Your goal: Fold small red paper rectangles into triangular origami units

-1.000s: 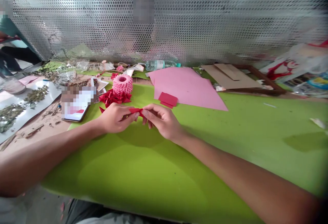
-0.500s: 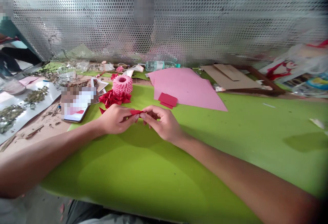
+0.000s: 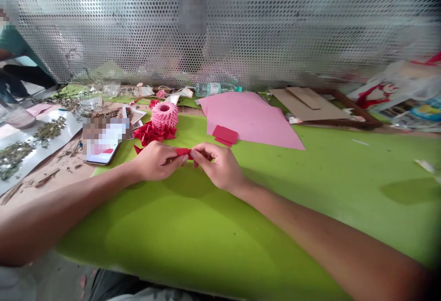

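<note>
Head view: a small folded red paper piece [image 3: 183, 152] is held at the centre of the grip, pinched between the fingertips of the left hand [image 3: 156, 161] and the right hand [image 3: 217, 166], with both hands closed on it from opposite sides and part of it hidden by the fingers. The hands are held just above a green table mat [image 3: 206, 232]. Just beyond the left hand lie one pink folded-paper tower [image 3: 164, 114] and a loose heap of red paper units [image 3: 154, 133], whose number cannot be told. Two red paper rectangles [image 3: 223, 135] rest on one pink paper sheet [image 3: 251, 122], beyond the right hand. One plastic bottle [image 3: 210, 89] lies at the far edge of the table; its label is too small to be read. One phone [image 3: 103, 141] lies left of the hands, its screen blurred, so nothing on it can be read.
</note>
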Motion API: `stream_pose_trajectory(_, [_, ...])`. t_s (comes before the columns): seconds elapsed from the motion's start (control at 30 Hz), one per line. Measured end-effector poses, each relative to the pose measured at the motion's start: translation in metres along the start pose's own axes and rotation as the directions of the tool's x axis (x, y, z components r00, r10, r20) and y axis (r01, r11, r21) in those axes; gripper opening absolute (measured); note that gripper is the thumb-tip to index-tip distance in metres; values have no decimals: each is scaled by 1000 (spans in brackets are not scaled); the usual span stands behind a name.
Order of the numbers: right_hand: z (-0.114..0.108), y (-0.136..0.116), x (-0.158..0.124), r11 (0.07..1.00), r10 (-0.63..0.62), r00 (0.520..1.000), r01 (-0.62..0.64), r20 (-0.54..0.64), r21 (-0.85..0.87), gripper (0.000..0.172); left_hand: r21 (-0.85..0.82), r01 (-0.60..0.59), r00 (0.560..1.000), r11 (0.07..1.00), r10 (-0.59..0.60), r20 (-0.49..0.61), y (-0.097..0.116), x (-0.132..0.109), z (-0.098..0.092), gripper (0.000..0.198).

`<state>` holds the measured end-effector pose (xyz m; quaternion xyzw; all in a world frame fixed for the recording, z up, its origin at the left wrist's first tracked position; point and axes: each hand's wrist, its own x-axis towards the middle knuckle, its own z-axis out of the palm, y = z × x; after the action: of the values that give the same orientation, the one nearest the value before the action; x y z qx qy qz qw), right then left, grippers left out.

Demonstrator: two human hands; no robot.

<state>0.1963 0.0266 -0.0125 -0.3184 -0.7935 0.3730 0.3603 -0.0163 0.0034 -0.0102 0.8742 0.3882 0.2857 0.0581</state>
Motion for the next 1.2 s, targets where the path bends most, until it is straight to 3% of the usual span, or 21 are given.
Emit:
stream_pose_trajectory(0.17, [0, -3, 1, 1000, 8, 1000, -9, 16, 21, 35, -1, 11, 1000, 1000, -11, 6, -1, 0, 0, 37])
stream_pose_trajectory(0.33, [-1, -1, 1, 999, 44, 999, -44, 6, 28, 32, -201, 98, 995, 975, -97, 16, 1, 2, -2, 37])
stream_pose_trajectory(0.5, [-1, 2, 0, 999, -9, 1000, 9, -10, -38, 28, -292, 153, 988, 944, -153, 23, 2, 4, -4, 48])
stream_pose_trajectory(0.97, [1, 2, 0, 1000, -1, 999, 0, -35, -31, 32, -221, 142, 990, 965, -134, 49, 1, 2, -2, 43])
stream_pose_trajectory(1.2, [1, 7, 4, 972, 99, 993, -109, 57, 206, 33, -173, 72, 996, 982, -62, 59, 1, 2, -3, 36])
